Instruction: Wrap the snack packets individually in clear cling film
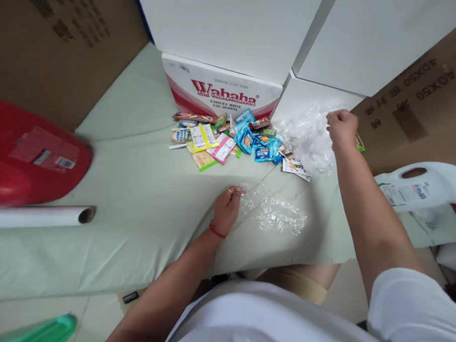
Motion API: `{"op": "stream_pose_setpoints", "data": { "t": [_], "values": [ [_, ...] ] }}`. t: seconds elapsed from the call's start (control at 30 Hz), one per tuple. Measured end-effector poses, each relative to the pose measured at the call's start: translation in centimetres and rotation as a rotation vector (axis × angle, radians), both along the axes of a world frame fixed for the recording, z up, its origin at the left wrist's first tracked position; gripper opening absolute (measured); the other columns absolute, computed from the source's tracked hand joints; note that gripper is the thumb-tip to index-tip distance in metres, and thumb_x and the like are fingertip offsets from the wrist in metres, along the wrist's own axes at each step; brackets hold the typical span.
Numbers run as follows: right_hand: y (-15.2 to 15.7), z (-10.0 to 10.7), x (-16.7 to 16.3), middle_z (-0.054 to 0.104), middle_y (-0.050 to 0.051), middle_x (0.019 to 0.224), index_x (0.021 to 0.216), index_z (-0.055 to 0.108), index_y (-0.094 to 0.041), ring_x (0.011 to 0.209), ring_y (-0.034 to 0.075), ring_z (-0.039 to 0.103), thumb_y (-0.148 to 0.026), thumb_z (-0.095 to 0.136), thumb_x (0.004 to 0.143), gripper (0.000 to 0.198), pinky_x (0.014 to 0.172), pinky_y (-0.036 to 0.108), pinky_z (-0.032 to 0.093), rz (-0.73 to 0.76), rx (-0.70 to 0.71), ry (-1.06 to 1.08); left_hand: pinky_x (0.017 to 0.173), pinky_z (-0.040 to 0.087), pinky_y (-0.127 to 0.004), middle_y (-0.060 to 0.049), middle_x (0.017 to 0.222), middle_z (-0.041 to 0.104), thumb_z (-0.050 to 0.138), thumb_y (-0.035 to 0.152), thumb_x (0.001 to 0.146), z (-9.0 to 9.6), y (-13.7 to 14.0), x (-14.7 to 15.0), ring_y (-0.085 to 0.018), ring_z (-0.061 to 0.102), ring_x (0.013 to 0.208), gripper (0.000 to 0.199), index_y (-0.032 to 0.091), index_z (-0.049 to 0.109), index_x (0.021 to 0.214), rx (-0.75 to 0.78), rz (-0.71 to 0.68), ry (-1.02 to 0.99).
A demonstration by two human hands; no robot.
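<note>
My left hand point(227, 210), with a red string at the wrist, is closed in a pinch on the edge of a clear plastic bag point(281, 213). The crinkled bag lies flat on the pale green cloth. Farther right, my right hand point(343, 128) is curled shut at the edge of a heap of clear plastic bags point(308, 136). Whether a bag is between its fingertips is hard to make out. Left of the heap lie small snack packets, among them blue packets point(264, 148), a yellow packet point(203, 137) and a pink packet point(222, 148).
A white and red Wahaha carton point(220, 90) stands behind the packets, below large white boxes point(234, 25). At left are a red container point(32, 155) and a white tube point(37, 216). A white jug point(420, 185) and a brown carton point(423, 109) stand at right.
</note>
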State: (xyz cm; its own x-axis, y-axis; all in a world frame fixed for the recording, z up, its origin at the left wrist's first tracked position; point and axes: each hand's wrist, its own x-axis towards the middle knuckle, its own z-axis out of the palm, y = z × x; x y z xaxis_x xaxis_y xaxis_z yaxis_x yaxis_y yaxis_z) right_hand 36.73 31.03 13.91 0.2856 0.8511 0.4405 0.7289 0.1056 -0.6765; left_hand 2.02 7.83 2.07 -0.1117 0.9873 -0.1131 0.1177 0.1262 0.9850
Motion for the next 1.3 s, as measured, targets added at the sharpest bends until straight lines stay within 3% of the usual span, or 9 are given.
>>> {"op": "stream_pose_setpoints", "data": {
  "t": [0.07, 0.2, 0.3, 0.47, 0.7, 0.93, 1.07, 1.17, 1.3],
  "values": [
    [-4.0, -0.7, -2.2, 0.062, 0.001, 0.076, 0.087, 0.068, -0.018, 0.069, 0.014, 0.059, -0.036, 0.065, 0.093, 0.019, 0.069, 0.030, 0.054, 0.097, -0.024, 0.146, 0.061, 0.040, -0.029, 0.004, 0.055, 0.043, 0.048, 0.063, 0.100, -0.1, 0.1, -0.2, -0.016, 0.046, 0.058, 0.052, 0.021, 0.078, 0.098, -0.010, 0.005, -0.080],
    [-12.8, -3.8, -7.1, 0.071, 0.004, 0.082, 0.095, 0.075, -0.021, 0.077, 0.018, 0.066, -0.053, 0.072, 0.090, 0.033, 0.076, 0.033, 0.057, 0.567, -0.423, 0.181, 0.052, 0.030, -0.028, 0.007, 0.053, 0.031, 0.050, 0.073, 0.097, -0.6, 0.3, -0.2, -0.013, 0.031, 0.051, 0.061, 0.020, 0.079, 0.103, -0.014, -0.007, -0.209],
    [-17.4, -6.7, -8.9, 0.075, 0.008, 0.106, 0.118, 0.075, -0.022, 0.093, 0.022, 0.068, -0.057, 0.073, 0.088, 0.046, 0.083, 0.035, 0.056, 0.665, -0.573, 0.084, 0.049, 0.025, -0.027, 0.008, 0.055, 0.027, 0.052, 0.078, 0.094, -0.5, 0.3, -0.1, -0.011, 0.027, 0.050, 0.067, 0.018, 0.079, 0.105, -0.016, -0.002, -0.296],
    [-21.5, -9.7, -7.7, 0.069, 0.003, 0.081, 0.102, 0.076, -0.018, 0.071, 0.016, 0.057, -0.056, 0.075, 0.084, 0.042, 0.068, 0.029, 0.046, 0.558, -0.709, 0.142, 0.050, 0.028, -0.028, 0.007, 0.056, 0.032, 0.053, 0.079, 0.094, 0.4, 0.4, -0.7, -0.011, 0.030, 0.051, 0.069, 0.015, 0.079, 0.103, -0.012, -0.025, -0.295],
    [-25.4, -9.4, -6.2, 0.062, -0.001, 0.071, 0.082, 0.073, -0.019, 0.065, 0.013, 0.046, -0.058, 0.084, 0.074, 0.041, 0.061, 0.027, 0.034, 0.445, -0.729, 0.434, 0.071, 0.046, -0.029, 0.003, 0.062, 0.050, 0.046, 0.063, 0.100, -0.4, 2.1, -0.8, -0.018, 0.052, 0.067, 0.054, 0.019, 0.077, 0.094, -0.004, -0.113, 0.068],
    [-27.7, -9.0, -8.7, 0.053, -0.004, 0.060, 0.077, 0.066, -0.023, 0.053, 0.011, 0.036, -0.054, 0.085, 0.071, 0.037, 0.052, 0.027, 0.027, 0.246, -0.637, 0.612, 0.110, 0.045, -0.049, -0.018, 0.121, 0.060, 0.066, 0.039, 0.090, 0.2, 0.9, -0.8, -0.031, 0.058, 0.115, 0.050, 0.010, 0.062, 0.131, 0.416, 0.234, 0.514],
    [-29.2, -9.8, -10.2, 0.051, -0.004, 0.059, 0.074, 0.064, -0.022, 0.053, 0.011, 0.037, -0.054, 0.083, 0.073, 0.037, 0.052, 0.027, 0.027, 0.242, -0.621, 0.604, 0.106, 0.049, -0.044, -0.014, 0.117, 0.065, 0.050, 0.026, 0.100, 0.5, -2.3, -0.4, -0.027, 0.059, 0.115, 0.026, 0.018, 0.070, 0.114, 0.651, -0.203, 0.581],
    [-30.0, -10.2, -10.5, 0.050, -0.005, 0.057, 0.074, 0.062, -0.022, 0.051, 0.010, 0.039, -0.055, 0.083, 0.073, 0.039, 0.050, 0.026, 0.028, 0.261, -0.656, 0.652, 0.106, 0.049, -0.046, -0.013, 0.122, 0.069, 0.051, 0.021, 0.097, -0.6, -3.7, 0.0, -0.028, 0.060, 0.121, 0.025, 0.020, 0.075, 0.105, 0.639, -0.532, 0.647],
    [-30.8, -10.0, -10.0, 0.053, -0.006, 0.057, 0.074, 0.060, -0.022, 0.047, 0.008, 0.036, -0.054, 0.089, 0.066, 0.044, 0.045, 0.024, 0.024, 0.247, -0.691, 0.840, 0.105, 0.049, -0.052, -0.015, 0.123, 0.071, 0.052, 0.025, 0.098, -1.9, -3.6, 0.0, -0.033, 0.059, 0.123, 0.025, 0.018, 0.076, 0.103, 0.437, -0.409, 0.781]
  ]
}}
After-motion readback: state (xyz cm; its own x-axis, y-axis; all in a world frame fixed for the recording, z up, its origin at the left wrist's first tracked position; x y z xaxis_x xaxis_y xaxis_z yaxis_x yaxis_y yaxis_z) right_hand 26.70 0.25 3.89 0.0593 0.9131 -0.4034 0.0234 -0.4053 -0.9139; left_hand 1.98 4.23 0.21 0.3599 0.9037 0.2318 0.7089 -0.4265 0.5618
